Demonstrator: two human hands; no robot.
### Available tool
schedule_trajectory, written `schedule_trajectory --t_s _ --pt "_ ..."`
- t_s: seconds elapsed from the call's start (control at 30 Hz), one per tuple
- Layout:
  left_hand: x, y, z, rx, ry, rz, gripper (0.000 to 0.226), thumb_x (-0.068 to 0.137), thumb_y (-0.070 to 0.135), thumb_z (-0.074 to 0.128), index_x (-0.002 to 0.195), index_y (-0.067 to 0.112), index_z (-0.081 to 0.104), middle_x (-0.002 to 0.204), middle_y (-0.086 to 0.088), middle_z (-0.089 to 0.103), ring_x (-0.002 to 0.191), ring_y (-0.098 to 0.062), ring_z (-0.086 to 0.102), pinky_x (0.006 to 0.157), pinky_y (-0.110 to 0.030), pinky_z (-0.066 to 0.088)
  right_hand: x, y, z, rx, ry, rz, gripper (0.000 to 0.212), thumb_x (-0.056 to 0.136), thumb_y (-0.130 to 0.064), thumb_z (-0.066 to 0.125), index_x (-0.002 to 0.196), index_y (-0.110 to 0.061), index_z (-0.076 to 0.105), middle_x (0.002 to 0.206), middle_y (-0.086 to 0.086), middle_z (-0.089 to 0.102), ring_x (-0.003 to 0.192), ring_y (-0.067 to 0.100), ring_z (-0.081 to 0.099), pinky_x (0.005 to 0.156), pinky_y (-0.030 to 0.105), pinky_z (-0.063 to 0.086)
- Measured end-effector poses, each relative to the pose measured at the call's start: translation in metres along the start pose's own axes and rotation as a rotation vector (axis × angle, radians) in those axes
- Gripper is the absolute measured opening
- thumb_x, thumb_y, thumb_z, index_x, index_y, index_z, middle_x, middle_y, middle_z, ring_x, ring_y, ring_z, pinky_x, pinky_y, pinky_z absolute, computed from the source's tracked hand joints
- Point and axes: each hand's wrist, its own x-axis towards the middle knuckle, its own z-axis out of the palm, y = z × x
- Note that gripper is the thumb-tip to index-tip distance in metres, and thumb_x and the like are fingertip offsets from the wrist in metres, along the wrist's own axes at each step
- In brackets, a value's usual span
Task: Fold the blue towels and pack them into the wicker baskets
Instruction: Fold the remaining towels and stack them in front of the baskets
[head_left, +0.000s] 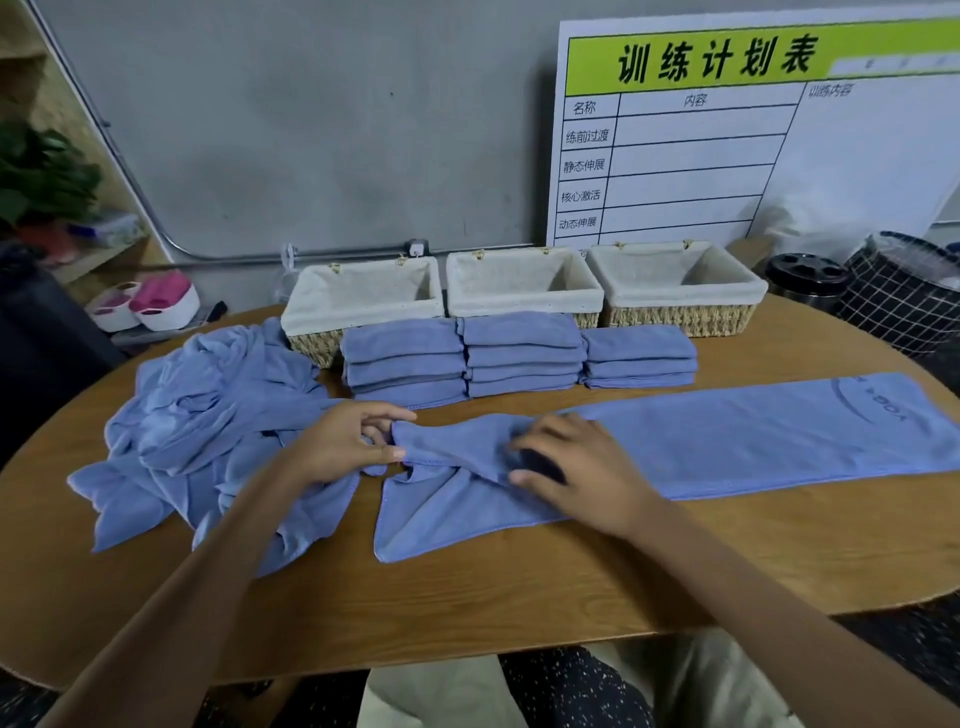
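Observation:
A long blue towel (753, 436) lies across the round wooden table (519, 597), flat on the right and bunched at its left end. My left hand (345, 441) pinches that bunched corner between thumb and fingers. My right hand (576, 467) lies on the towel's crumpled middle with fingers curled into the cloth. A loose heap of unfolded blue towels (208, 431) sits to the left. Three stacks of folded blue towels (519, 358) stand before three lined wicker baskets: left basket (363, 306), middle basket (522, 286), right basket (675, 286).
A white board with a green header (727, 140) leans on the wall behind the baskets. A black cup holder (805, 275) and a checked fabric bin (904, 296) stand at the right. White bowls with pink items (150, 306) and a plant (47, 176) are at the left.

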Motion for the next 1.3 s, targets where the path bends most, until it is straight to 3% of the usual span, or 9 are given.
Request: schedule_trajectory --t_s 0.27,0.4,0.57,0.73,0.87,0.97,1.03,1.13,1.3 --pt "0.006 -0.01 -0.006 -0.081 -0.092 0.039 0.06 0.083 0.004 0.079 0.136 0.026 0.06 0.095 0.022 0.071 0.085 -0.014 0.066 0.081 -0.023 0.052 0.044 -0.036 0.027 0.012 0.015 0.063 0.018 0.096 -0.04 0.06 0.093 -0.022 0.062 0.097 -0.007 0.057 0.091 0.018 0.056 0.08 0.038 0.041" --pt "0.005 -0.014 -0.003 -0.152 -0.058 0.056 0.064 0.082 0.008 0.081 0.139 0.022 0.055 0.071 0.02 0.064 0.081 -0.012 0.062 0.081 -0.023 0.051 0.047 -0.031 0.022 0.246 0.026 0.156 0.02 0.099 -0.036 0.057 0.083 -0.026 0.062 0.091 -0.011 0.066 0.082 0.009 0.059 0.068 0.036 0.046" --pt "0.007 -0.011 0.004 -0.147 -0.03 0.025 0.06 0.08 0.02 0.084 0.135 0.025 0.059 0.085 0.012 0.074 0.075 -0.008 0.065 0.072 -0.021 0.049 0.048 -0.028 0.018 0.436 0.03 0.24 0.026 0.103 -0.031 0.051 0.079 -0.022 0.059 0.074 -0.007 0.06 0.07 0.009 0.056 0.068 0.038 0.045" --pt "0.009 -0.008 0.014 -0.11 0.088 0.031 0.028 0.082 0.02 0.082 0.107 0.029 0.073 0.081 0.004 0.076 0.067 -0.007 0.067 0.066 -0.025 0.048 0.051 -0.028 0.016 0.448 0.006 0.263 0.037 0.105 -0.027 0.047 0.068 -0.026 0.042 0.063 -0.007 0.045 0.06 0.008 0.044 0.063 0.035 0.038" --pt "0.013 -0.017 0.005 -0.081 0.214 0.067 0.025 0.09 0.018 0.074 0.098 0.041 0.076 0.082 -0.015 0.072 0.076 -0.032 0.067 0.072 -0.049 0.053 0.049 -0.029 0.01 0.502 0.022 0.227 0.039 0.107 -0.025 0.042 0.069 -0.021 0.038 0.062 -0.007 0.04 0.058 0.007 0.039 0.06 0.027 0.031" --pt "0.016 -0.015 0.003 -0.05 0.338 0.148 0.036 0.097 0.008 0.063 0.102 0.043 0.069 0.104 -0.004 0.072 0.088 -0.012 0.067 0.081 -0.029 0.056 0.044 -0.032 0.008 0.494 0.034 0.176 0.038 0.107 -0.026 0.042 0.07 -0.021 0.038 0.063 -0.008 0.041 0.06 0.007 0.04 0.061 0.027 0.033" --pt "0.018 -0.017 0.005 -0.058 0.254 0.14 0.03 0.096 0.016 0.066 0.108 0.043 0.067 0.11 0.005 0.071 0.094 -0.005 0.066 0.087 -0.031 0.056 0.041 -0.034 0.009 0.466 0.051 0.162 0.039 0.107 -0.027 0.042 0.069 -0.027 0.036 0.064 -0.009 0.041 0.062 0.008 0.042 0.062 0.029 0.035" --pt "0.019 -0.023 0.004 -0.017 0.084 0.074 0.028 0.088 0.024 0.076 0.111 0.04 0.07 0.106 0.012 0.073 0.098 -0.004 0.066 0.089 -0.035 0.055 0.038 -0.036 0.015 0.432 0.074 0.148 0.039 0.107 -0.026 0.042 0.068 -0.025 0.034 0.064 -0.009 0.041 0.063 0.01 0.042 0.063 0.034 0.036" --pt "0.022 -0.026 -0.004 0.048 0.24 0.096 0.036 0.092 0.003 0.065 0.1 0.038 0.073 0.088 0.001 0.074 0.08 -0.009 0.068 0.075 -0.035 0.057 0.037 -0.033 0.02 0.407 0.089 0.108 0.037 0.106 -0.034 0.04 0.072 -0.02 0.039 0.067 -0.01 0.043 0.065 0.012 0.044 0.064 0.039 0.04"
